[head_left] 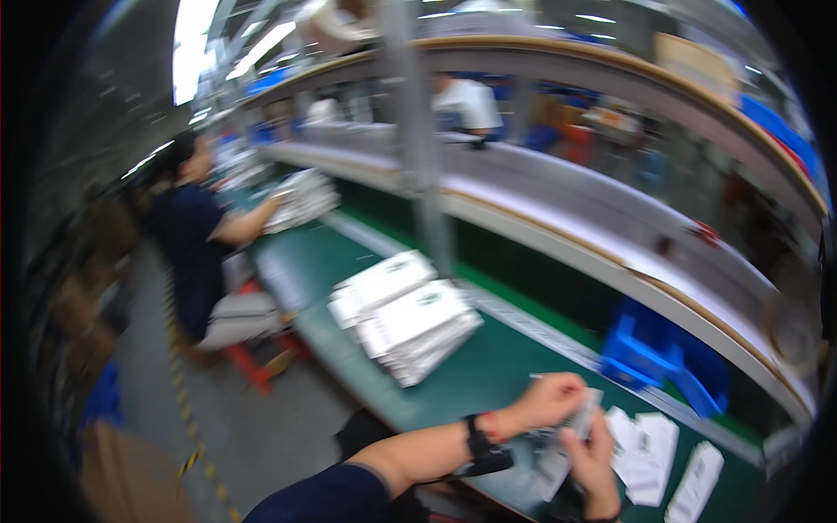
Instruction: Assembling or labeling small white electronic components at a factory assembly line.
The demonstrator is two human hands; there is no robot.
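Note:
Over the front right of the green table my two hands meet at a small pale flat packet [586,415], blurred by motion. My left hand [554,399] is closed, its fingertips pinching the packet's upper end. Thumb and fingers of my right hand [596,460] close on its side from the right. Beneath them lies another whitish flat piece [549,475], partly covered by my hands. Just right of my right hand, several white printed packets [647,453] lie overlapping. One more narrow white packet [695,485] rests apart from them, farther right.
Stacked white packets [410,318] stand mid-table on the green tabletop [514,344]. Blue bins [641,349] sit under the long shelf [558,231], at the back right. A metal post [423,139] rises behind the stack. At left, a co-worker [187,235] sits handling white packets [301,200].

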